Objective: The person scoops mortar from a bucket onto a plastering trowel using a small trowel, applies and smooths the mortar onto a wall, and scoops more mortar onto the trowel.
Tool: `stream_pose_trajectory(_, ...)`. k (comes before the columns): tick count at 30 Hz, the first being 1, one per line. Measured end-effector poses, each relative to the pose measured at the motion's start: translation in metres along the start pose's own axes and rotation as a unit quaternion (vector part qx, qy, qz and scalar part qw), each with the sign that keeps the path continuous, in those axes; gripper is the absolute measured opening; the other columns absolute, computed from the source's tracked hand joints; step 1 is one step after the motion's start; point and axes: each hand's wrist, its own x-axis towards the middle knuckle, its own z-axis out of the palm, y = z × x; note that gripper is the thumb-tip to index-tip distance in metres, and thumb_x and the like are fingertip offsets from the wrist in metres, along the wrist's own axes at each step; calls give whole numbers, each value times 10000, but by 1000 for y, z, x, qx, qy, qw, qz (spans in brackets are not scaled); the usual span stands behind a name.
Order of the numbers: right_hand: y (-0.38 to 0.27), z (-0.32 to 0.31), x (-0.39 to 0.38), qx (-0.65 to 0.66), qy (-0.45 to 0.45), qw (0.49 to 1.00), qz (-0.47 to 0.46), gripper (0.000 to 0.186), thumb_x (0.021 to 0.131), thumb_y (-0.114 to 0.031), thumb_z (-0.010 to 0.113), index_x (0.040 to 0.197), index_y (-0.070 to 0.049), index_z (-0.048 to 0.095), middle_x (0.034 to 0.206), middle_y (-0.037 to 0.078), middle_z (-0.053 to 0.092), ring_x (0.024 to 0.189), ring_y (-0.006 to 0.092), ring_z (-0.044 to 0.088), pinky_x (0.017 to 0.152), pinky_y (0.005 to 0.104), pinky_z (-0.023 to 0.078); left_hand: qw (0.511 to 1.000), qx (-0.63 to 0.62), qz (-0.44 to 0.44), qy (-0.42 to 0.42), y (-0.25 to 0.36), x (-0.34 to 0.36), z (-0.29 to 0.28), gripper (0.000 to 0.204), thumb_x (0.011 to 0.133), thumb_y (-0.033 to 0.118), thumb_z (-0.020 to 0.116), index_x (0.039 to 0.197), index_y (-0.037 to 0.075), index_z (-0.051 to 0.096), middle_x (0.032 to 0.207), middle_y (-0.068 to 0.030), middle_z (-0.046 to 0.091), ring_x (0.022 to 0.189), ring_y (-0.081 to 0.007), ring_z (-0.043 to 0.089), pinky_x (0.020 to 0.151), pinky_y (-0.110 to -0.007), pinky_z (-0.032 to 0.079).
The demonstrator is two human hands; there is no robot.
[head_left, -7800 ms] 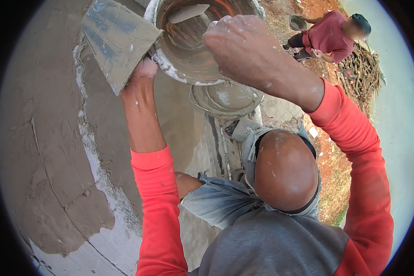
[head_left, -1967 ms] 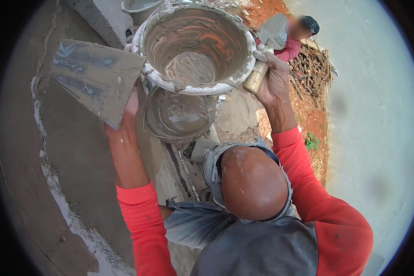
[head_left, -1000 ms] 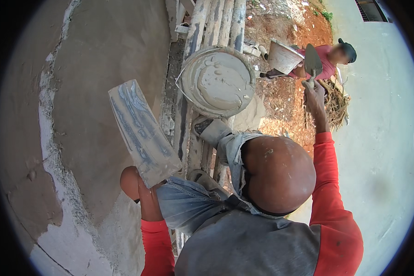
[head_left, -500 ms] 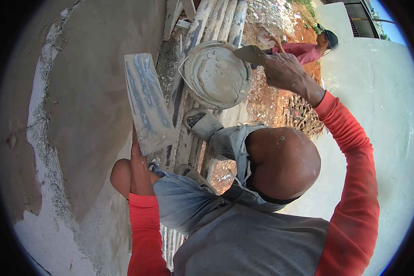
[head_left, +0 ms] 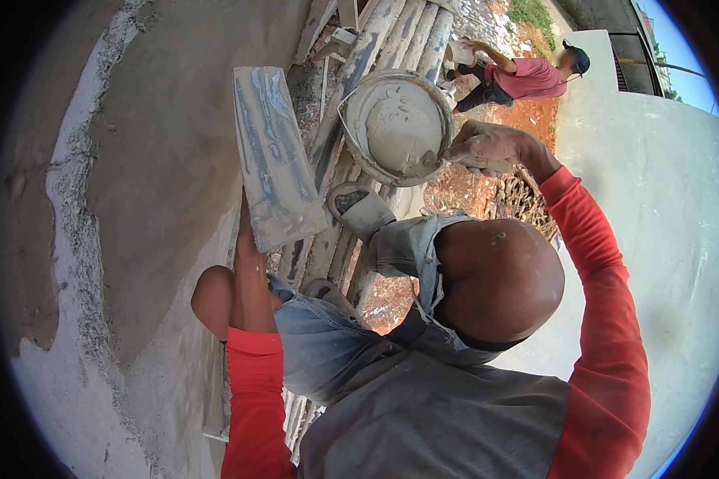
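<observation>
Plaster, nine o'clock: a grey plastered surface (head_left: 160,184), with a rough pale strip (head_left: 80,215) running along it.
Left hand: hidden behind the mortar board, so we cannot tell how far its fingers close; our left forearm (head_left: 252,299) runs up to the board.
Mortar board (head_left: 276,164), between ten and eleven: tilted, smeared with grey.
Bucket (head_left: 350,136), just past twelve: we see it on the planks (head_left: 391,48), holding wet grey mortar (head_left: 395,120).
Trowel (head_left: 428,163), near one: its blade is in the mortar, at the bucket's four o'clock edge.
Right hand (head_left: 487,149), two o'clock: our fingers are curled closed around the trowel's handle.
Co-worker (head_left: 531,77), between one and two: holding a pail (head_left: 460,53).
</observation>
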Motion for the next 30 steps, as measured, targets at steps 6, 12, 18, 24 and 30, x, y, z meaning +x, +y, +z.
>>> stream_pose_trajectory(6, -78, -17, -29, -275, 92, 953, 92, 472, 904, -425, 671, 1000, 36, 713, 895, 159, 641, 744, 257, 674, 655, 396, 538, 1000, -16, 9, -3, 1, 2, 0, 517, 1082, 421, 475, 1472, 82, 506, 1392, -82, 592, 1227, -224, 600, 1015, -380, 515)
stream_pose_trajectory(12, -65, -8, -34, -506, 132, 851, 38, 341, 811, -261, 665, 879, 73, 682, 840, 255, 640, 752, 392, 656, 661, 469, 506, 999, -32, 23, -8, 6, 2, -2, 519, 1087, 425, 466, 1472, 79, 504, 1386, -76, 593, 1220, -220, 600, 1013, -375, 512)
stream_pose_trajectory(18, 2, 17, 7, -251, 102, 959, 78, 458, 894, -349, 627, 732, 79, 601, 556, 92, 528, 534, 243, 560, 538, 406, 471, 999, 1, 38, 21, 2, 0, 6, 538, 1082, 449, 472, 1470, 78, 510, 1371, -71, 603, 1202, -209, 609, 1002, -364, 516)
stream_pose_trajectory(24, 31, 37, 8, -54, 88, 995, 19, 432, 944, -363, 617, 732, 11, 659, 554, 12, 512, 470, 134, 513, 454, 338, 416, 999, 15, 28, 35, 10, -15, 24, 531, 1081, 437, 472, 1456, 64, 517, 1308, -57, 629, 1152, -188, 631, 975, -358, 532)
stream_pose_trajectory(30, 3, 18, -22, -83, 156, 983, -41, 374, 952, -302, 668, 754, 13, 638, 561, 13, 484, 522, 118, 480, 500, 335, 392, 1000, -5, 5, -1, 4, 4, -4, 534, 1079, 439, 466, 1448, 58, 520, 1306, -66, 630, 1134, -193, 639, 958, -363, 542)
